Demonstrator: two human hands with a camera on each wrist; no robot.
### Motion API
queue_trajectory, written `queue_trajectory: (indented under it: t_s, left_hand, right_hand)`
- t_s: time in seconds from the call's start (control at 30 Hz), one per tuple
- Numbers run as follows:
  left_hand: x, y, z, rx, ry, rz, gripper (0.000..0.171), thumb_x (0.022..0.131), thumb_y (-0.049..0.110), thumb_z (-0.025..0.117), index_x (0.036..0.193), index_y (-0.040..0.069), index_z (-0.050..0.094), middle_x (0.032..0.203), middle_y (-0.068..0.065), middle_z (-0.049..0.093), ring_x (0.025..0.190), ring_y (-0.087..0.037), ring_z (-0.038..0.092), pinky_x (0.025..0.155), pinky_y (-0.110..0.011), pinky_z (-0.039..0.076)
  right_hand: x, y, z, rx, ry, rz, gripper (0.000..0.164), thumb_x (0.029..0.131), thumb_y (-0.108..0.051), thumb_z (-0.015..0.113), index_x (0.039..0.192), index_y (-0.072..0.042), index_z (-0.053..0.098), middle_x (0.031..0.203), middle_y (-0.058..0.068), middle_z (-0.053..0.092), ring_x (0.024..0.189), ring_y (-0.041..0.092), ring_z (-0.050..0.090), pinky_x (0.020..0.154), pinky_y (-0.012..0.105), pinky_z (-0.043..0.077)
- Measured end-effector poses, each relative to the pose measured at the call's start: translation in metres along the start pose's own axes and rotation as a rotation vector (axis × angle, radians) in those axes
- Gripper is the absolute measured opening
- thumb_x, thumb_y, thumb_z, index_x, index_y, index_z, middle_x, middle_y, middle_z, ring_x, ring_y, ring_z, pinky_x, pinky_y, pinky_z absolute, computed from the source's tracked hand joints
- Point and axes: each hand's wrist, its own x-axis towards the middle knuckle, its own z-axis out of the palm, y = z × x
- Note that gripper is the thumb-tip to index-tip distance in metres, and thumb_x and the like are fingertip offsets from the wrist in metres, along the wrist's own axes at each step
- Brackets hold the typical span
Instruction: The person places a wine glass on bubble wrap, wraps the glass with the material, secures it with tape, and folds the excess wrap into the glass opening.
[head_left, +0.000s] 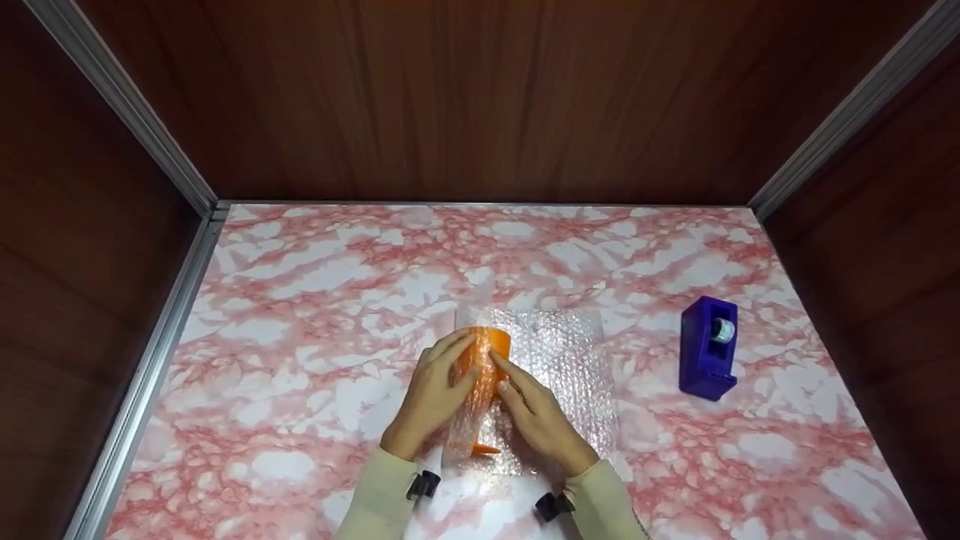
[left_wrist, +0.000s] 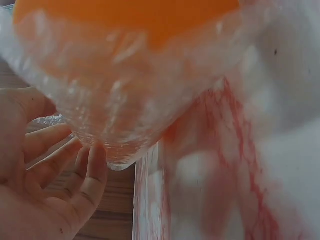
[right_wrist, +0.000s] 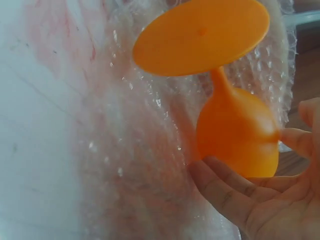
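Observation:
An orange goblet (head_left: 499,343) lies on its side on a sheet of bubble wrap (head_left: 574,367), bowl pointing away from me and foot (head_left: 486,449) towards me. The sheet's left part is drawn up over the bowl. My left hand (head_left: 435,386) holds this flap against the bowl's left side; in the left wrist view its fingertips meet the clear wrap (left_wrist: 112,107). From the right, my right hand (head_left: 541,420) grips the bowl. Its thumb and fingers lie on either side of the bare orange bowl (right_wrist: 235,125) in the right wrist view, where the round foot (right_wrist: 202,37) and stem stay uncovered.
A purple tape dispenser (head_left: 705,349) with a small roll stands to the right of the bubble wrap. The table (head_left: 300,337) has a red and white marbled top. Dark wood panels (head_left: 480,97) rise at its back and both sides, with metal rails at the corners.

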Motion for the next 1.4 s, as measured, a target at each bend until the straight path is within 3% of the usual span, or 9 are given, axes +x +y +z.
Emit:
queue_trajectory:
  t_s: [0.07, 0.2, 0.4, 0.53, 0.67, 0.93, 1.2, 1.4]
  left_hand:
    - [0.0, 0.0, 0.0, 0.012, -0.006, 0.0, 0.05, 0.094, 0.018, 0.071, 0.141, 0.008, 0.058, 0.148, -0.004, 0.05, 0.119, -0.031, 0.051, 0.096, -0.043, 0.046]
    - [0.0, 0.001, 0.002, 0.025, 0.004, 0.004, 0.05, 0.094, 0.02, 0.072, 0.14, 0.007, 0.059, 0.146, -0.005, 0.05, 0.119, -0.032, 0.052, 0.099, -0.045, 0.044]
    - [0.002, 0.002, 0.006, 0.039, 0.02, 0.041, 0.049, 0.093, 0.021, 0.073, 0.138, 0.008, 0.061, 0.145, -0.004, 0.052, 0.117, -0.032, 0.053, 0.099, -0.044, 0.045]
    - [0.003, 0.004, 0.011, 0.053, 0.034, 0.072, 0.049, 0.092, 0.02, 0.074, 0.138, 0.007, 0.061, 0.144, -0.005, 0.053, 0.113, -0.031, 0.054, 0.094, -0.044, 0.047]
    - [0.002, 0.005, 0.013, 0.057, 0.039, 0.065, 0.05, 0.091, 0.019, 0.075, 0.137, 0.007, 0.061, 0.144, -0.004, 0.052, 0.112, -0.031, 0.053, 0.093, -0.044, 0.047]
    - [0.002, 0.005, 0.015, 0.062, 0.041, 0.058, 0.05, 0.093, 0.022, 0.074, 0.138, 0.007, 0.06, 0.146, -0.004, 0.051, 0.117, -0.032, 0.052, 0.097, -0.044, 0.046]
    - [0.0, 0.001, 0.013, 0.03, 0.031, 0.065, 0.053, 0.094, 0.019, 0.072, 0.143, 0.007, 0.055, 0.147, -0.006, 0.051, 0.121, -0.033, 0.051, 0.103, -0.046, 0.042]
    - [-0.003, -0.002, 0.011, -0.026, 0.05, 0.05, 0.054, 0.095, 0.014, 0.069, 0.146, 0.008, 0.051, 0.15, -0.006, 0.047, 0.126, -0.03, 0.049, 0.105, -0.046, 0.041]
  right_hand:
    - [0.0, 0.001, 0.001, 0.01, 0.006, 0.01, 0.048, 0.109, -0.026, 0.043, 0.157, -0.024, 0.036, 0.155, 0.003, 0.041, 0.129, 0.024, 0.052, 0.112, 0.044, 0.035]
    - [-0.001, 0.002, -0.001, -0.037, 0.039, -0.006, 0.047, 0.108, -0.022, 0.046, 0.155, -0.024, 0.041, 0.15, 0.01, 0.045, 0.119, 0.026, 0.057, 0.105, 0.045, 0.044]
    - [0.0, -0.002, -0.004, -0.234, 0.143, -0.152, 0.046, 0.101, -0.007, 0.058, 0.146, -0.009, 0.052, 0.154, 0.025, 0.032, 0.129, 0.037, 0.045, 0.098, 0.05, 0.048]
    - [0.001, -0.003, -0.006, -0.408, 0.204, -0.262, 0.046, 0.096, -0.004, 0.064, 0.141, -0.003, 0.057, 0.151, 0.018, 0.041, 0.129, 0.035, 0.041, 0.101, 0.049, 0.046]
    - [0.003, -0.003, -0.006, -0.484, 0.236, -0.312, 0.042, 0.095, -0.006, 0.064, 0.137, 0.0, 0.06, 0.14, 0.013, 0.054, 0.118, 0.031, 0.046, 0.094, 0.045, 0.049]
    - [0.006, -0.006, -0.01, -0.457, 0.216, -0.243, 0.043, 0.096, -0.02, 0.069, 0.135, -0.003, 0.062, 0.136, 0.01, 0.059, 0.111, 0.025, 0.053, 0.09, 0.041, 0.051]
    - [0.009, 0.0, -0.009, -0.434, 0.249, -0.335, 0.049, 0.087, -0.018, 0.08, 0.131, -0.001, 0.065, 0.13, 0.012, 0.063, 0.108, 0.025, 0.06, 0.092, 0.036, 0.052]
    - [0.008, 0.002, -0.009, -0.394, 0.227, -0.321, 0.05, 0.089, -0.017, 0.077, 0.134, -0.003, 0.063, 0.134, 0.011, 0.061, 0.107, 0.023, 0.059, 0.092, 0.035, 0.052]
